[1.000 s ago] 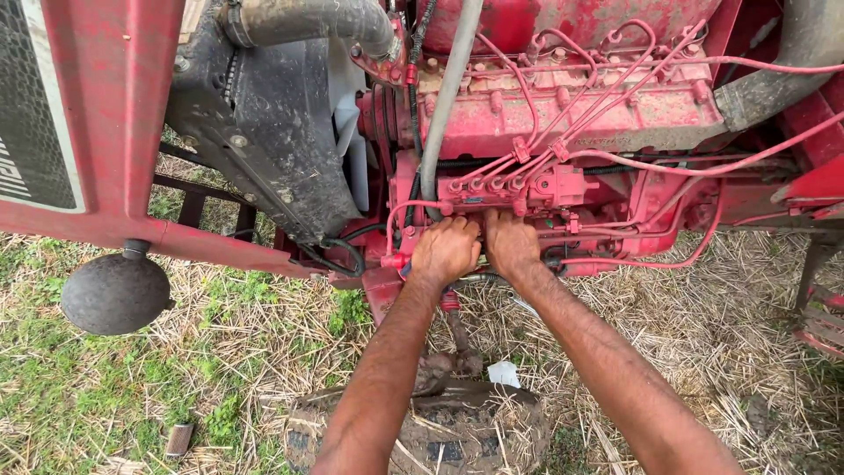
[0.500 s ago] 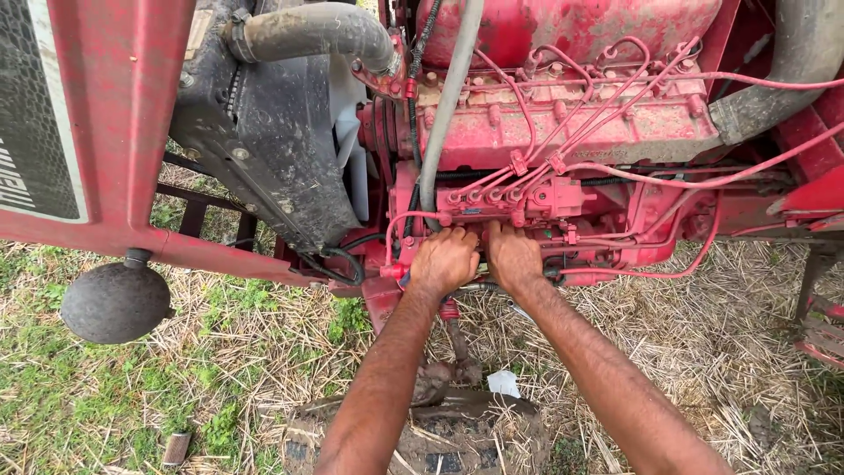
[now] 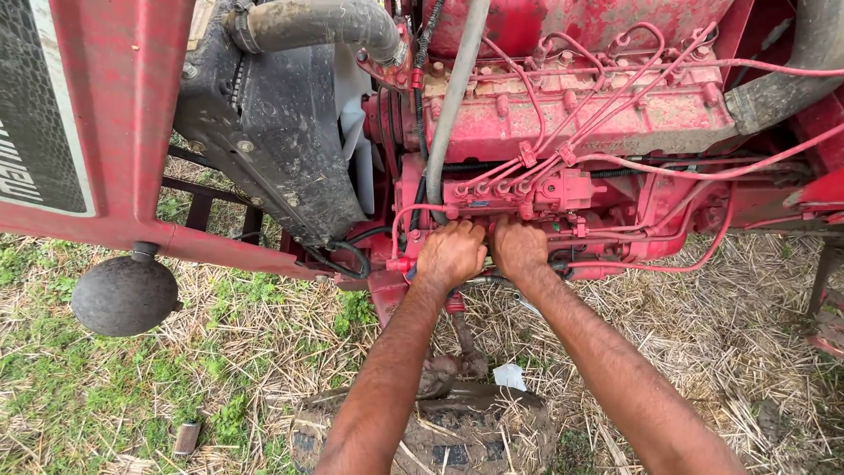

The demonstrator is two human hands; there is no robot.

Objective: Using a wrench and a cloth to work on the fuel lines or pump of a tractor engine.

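Both of my hands reach under the red fuel pump [image 3: 519,189] on the side of a red tractor engine [image 3: 580,114]. My left hand [image 3: 450,255] is curled against the pump's lower left, beside a thin red pipe [image 3: 400,230]. My right hand [image 3: 519,251] presses against the pump's underside just to the right, touching the left hand. What the fingers grip is hidden behind the hands. Several thin red fuel lines [image 3: 571,132] run up from the pump.
A grey hose [image 3: 453,97] runs down in front of the engine. A dirty black radiator shroud [image 3: 272,132] and a rubber hose [image 3: 316,22] stand at left. A round dark lamp [image 3: 126,295] hangs from the red frame. A muddy tyre [image 3: 440,431] lies below on straw and grass.
The view has shifted slightly. Both hands stay at the same spot under the pump, with only small movements of the fingers.
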